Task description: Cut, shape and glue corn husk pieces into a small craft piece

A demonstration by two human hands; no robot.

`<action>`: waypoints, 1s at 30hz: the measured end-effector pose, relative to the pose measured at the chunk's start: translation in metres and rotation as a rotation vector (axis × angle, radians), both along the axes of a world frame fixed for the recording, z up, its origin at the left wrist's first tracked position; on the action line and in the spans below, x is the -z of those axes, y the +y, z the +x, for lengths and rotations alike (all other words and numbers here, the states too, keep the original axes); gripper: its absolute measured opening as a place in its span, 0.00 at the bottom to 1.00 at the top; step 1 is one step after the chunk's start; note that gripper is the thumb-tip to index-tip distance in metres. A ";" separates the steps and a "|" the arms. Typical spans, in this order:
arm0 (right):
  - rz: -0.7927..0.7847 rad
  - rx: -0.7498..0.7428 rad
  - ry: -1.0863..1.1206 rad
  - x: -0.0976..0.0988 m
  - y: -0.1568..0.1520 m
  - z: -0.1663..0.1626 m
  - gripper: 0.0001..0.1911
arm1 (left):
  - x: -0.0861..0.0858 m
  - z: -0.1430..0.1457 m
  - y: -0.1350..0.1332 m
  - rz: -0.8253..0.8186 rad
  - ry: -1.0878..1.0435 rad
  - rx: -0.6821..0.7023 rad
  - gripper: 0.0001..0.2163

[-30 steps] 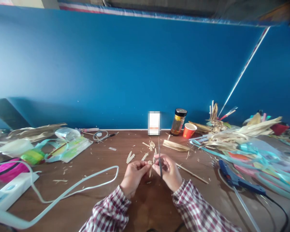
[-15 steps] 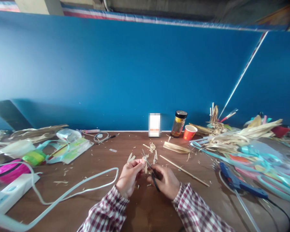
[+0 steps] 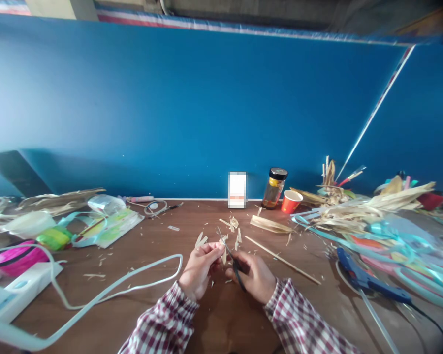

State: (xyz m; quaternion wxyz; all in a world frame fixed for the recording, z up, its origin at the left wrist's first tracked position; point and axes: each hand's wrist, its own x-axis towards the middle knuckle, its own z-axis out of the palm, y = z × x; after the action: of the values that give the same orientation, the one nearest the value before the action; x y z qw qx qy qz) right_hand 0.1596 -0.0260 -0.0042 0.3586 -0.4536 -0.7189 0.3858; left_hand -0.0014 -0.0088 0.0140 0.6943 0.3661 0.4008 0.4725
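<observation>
Low at the centre of the wooden table [image 3: 140, 255], my two hands meet. My left hand [image 3: 198, 268] pinches a small pale strip of dried husk [image 3: 224, 254] between its fingertips. My right hand [image 3: 254, 275] is closed round the handles of black scissors [image 3: 232, 255], whose thin blades point up and to the left at the strip. Both wrists wear red-and-white checked sleeves. Pale husk scraps [image 3: 232, 225] lie scattered just beyond my hands.
A white cable [image 3: 133, 282] loops at the left, beside a pink reel [image 3: 16, 256] and a white box [image 3: 18, 290]. A thin wooden stick [image 3: 282, 259], a blue glue gun [image 3: 369, 280], husks and teal ribbons [image 3: 398, 241] lie at the right. A jar [image 3: 273, 188] and an orange cup [image 3: 291, 200] stand by the blue wall.
The scissors tilted from upright to pointing up-left, and both hands drew slightly nearer to me. Since half a second ago they have hardly moved.
</observation>
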 end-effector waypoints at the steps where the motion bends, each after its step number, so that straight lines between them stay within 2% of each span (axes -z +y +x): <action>1: -0.001 0.004 -0.003 0.001 0.000 0.000 0.15 | 0.000 0.000 0.000 -0.003 0.002 0.004 0.14; 18: 0.009 0.019 -0.045 -0.005 -0.001 0.000 0.15 | -0.003 -0.002 0.001 0.004 -0.008 0.016 0.15; 30: 0.020 0.026 -0.089 -0.005 -0.001 0.001 0.15 | -0.005 -0.006 0.003 -0.060 -0.035 0.020 0.14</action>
State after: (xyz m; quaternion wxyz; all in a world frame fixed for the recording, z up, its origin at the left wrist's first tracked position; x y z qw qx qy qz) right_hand 0.1609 -0.0274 0.0005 0.3358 -0.4760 -0.7318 0.3536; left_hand -0.0074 -0.0061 0.0192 0.7166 0.3407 0.3988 0.4597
